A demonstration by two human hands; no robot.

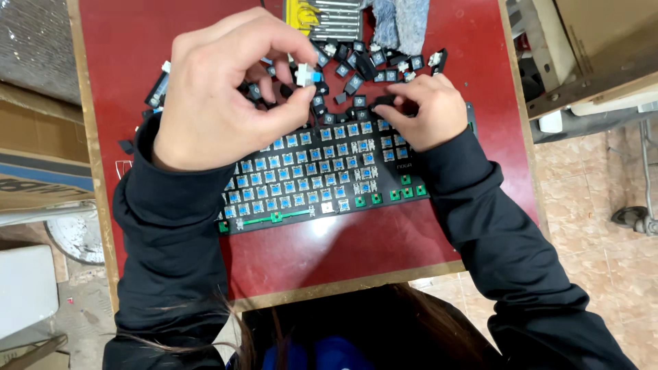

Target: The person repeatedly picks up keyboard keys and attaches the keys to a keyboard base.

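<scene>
A black keyboard [322, 199] with its caps off lies on the red table [384, 240], showing rows of blue switches and a few green ones. My left hand [219, 96] is raised above its left half and pinches a small white and blue switch [306, 75] between thumb and fingertips. My right hand [425, 109] rests on the keyboard's upper right corner, fingers curled on a black keycap [384, 101]. A pile of loose black keycaps [363, 65] lies just beyond the keyboard, between both hands.
A yellow and grey tool set [329, 17] and a grey cloth [401, 20] sit at the table's far edge. Cardboard boxes [41, 137] stand to the left, a white stool [24, 288] lower left, and tiled floor [589, 205] to the right.
</scene>
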